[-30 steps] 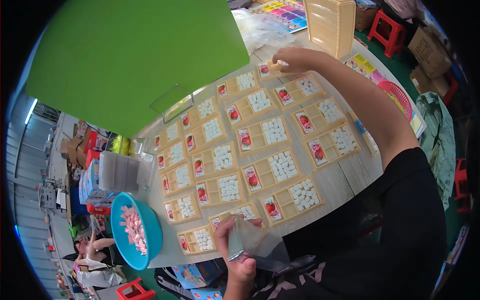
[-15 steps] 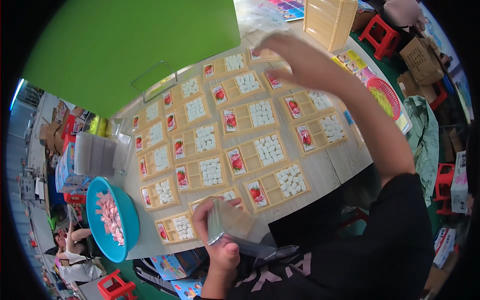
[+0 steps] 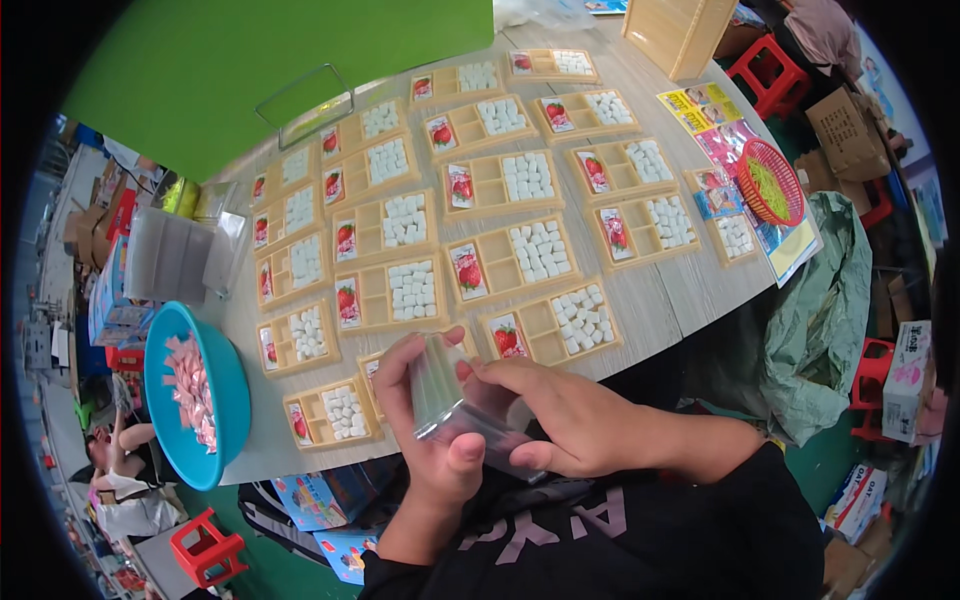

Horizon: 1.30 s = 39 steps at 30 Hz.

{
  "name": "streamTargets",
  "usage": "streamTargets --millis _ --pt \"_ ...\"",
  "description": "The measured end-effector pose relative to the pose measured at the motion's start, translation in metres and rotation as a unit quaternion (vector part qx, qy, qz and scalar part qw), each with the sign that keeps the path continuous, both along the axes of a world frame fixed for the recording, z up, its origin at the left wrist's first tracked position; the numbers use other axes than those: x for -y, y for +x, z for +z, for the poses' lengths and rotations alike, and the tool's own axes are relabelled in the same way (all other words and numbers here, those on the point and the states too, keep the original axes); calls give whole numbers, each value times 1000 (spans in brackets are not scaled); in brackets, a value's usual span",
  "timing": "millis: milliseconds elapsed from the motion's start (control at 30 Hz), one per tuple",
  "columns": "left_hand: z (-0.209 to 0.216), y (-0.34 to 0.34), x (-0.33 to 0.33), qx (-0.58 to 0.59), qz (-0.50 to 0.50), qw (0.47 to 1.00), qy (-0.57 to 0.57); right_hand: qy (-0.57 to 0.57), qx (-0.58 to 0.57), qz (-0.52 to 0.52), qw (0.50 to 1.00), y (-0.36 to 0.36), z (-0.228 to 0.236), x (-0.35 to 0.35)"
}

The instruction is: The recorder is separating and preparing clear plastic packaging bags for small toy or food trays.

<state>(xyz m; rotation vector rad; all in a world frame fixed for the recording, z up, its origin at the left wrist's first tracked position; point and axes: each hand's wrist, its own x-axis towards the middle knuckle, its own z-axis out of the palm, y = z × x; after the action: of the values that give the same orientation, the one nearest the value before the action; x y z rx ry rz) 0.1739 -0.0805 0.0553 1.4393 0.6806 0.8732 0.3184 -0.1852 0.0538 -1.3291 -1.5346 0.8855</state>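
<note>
As left grip (image 3: 431, 458) and right grip (image 3: 570, 418) clasp clear plastic stack (image 3: 437, 385), bare table edge (image 3: 692, 314) rightward

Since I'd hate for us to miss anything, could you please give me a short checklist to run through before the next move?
1. Left hand gripping the clear plastic stack: ok.
2. Right hand gripping it too: cannot tell; its fingers are at the stack.
3. White pieces in the tray just beyond the right hand: ok.
4. Partly covered tray behind the left hand fully visible: not ok.
5. Blue basin holding pink pieces: ok.
6. What supports that basin: cannot tell.
</note>
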Motion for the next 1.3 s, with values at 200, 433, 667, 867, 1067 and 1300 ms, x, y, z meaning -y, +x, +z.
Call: streamTargets --millis 200,433,667,867,1067,1300 --pt "-8 -5 6 28 -3 998 -62 -28 -18 28 999 2 -8 -1" --pt "-4 -5 3 52 -11 994 -98 -21 -79 -17 997 -7 -20 -2" --pt "-7 -5 4 46 -20 995 -91 6 -52 -36 998 -9 -22 2" --pt "-10 0 7 37 -21 994 -98 33 0 -68 997 -9 -22 8" --pt "-16 1 5 37 -31 994 -99 -42 -40 -55 997 -8 -17 11" --pt "-13 3 3 25 -38 991 -123 -46 -24 -45 998 -4 -19 10"
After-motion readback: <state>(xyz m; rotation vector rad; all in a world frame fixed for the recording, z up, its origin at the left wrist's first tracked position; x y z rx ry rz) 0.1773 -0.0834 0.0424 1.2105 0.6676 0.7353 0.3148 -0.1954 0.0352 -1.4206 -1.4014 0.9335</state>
